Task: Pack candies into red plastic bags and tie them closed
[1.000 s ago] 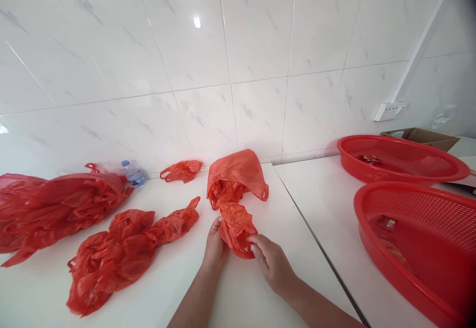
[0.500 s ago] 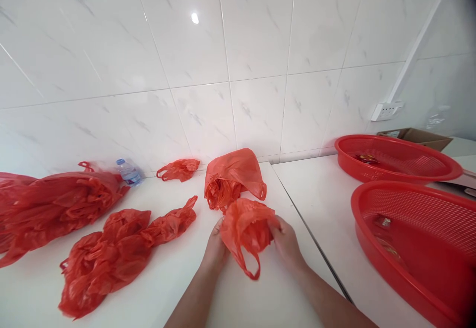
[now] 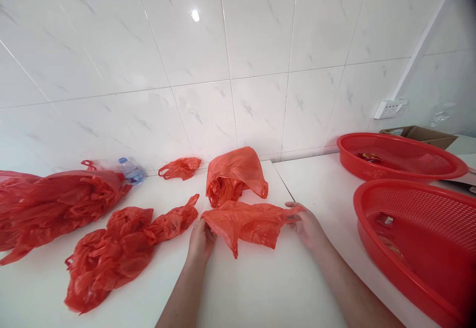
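Note:
A thin red plastic bag (image 3: 253,223) is stretched sideways between my two hands, just above the white table (image 3: 260,288). My left hand (image 3: 203,238) pinches its left corner. At the other end, my right hand (image 3: 303,221) grips the bag's narrowed right side, fingers partly behind the plastic. Right behind it lies a bulging red bag (image 3: 238,169) with crumpled plastic showing at its mouth. To the left of my left hand, a crumpled heap of red bags (image 3: 122,248) stretches across the table.
A big bundle of red bags (image 3: 55,204) lies far left, beside a water bottle (image 3: 131,171). One small red bag (image 3: 182,168) rests near the tiled wall. Two red baskets, a front one (image 3: 420,268) and a back one (image 3: 401,169), stand right, with a cardboard box (image 3: 420,135) behind.
My hands have moved apart, pulling the bunched red bag out wide and flatter. Its loop handle, which hung at the front, no longer shows as a loop.

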